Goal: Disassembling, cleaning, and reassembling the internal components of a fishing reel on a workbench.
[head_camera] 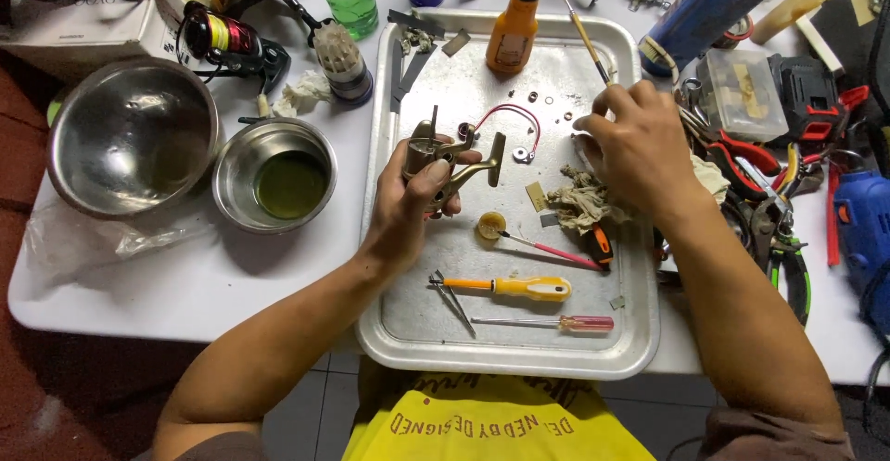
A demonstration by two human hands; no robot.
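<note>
My left hand (413, 203) grips a bronze fishing-reel body (443, 153) over the metal tray (519, 350), with a thin red wire bail (515, 114) arcing from its top. My right hand (640, 146) hovers over the tray's right side, fingertips pinched near several small washers (545, 100); whether it holds one I cannot tell. A dirty rag (577, 203) lies just below that hand. A thin brush (586, 42) slants toward the right fingers.
On the tray lie a yellow screwdriver (519, 287), a small red-handled screwdriver (575, 324), tweezers (452, 300) and an orange oil bottle (513, 30). Two steel bowls (130, 137) (274, 172) stand left. Pliers (788, 266), a drill (862, 220) and a parts box (742, 90) crowd the right.
</note>
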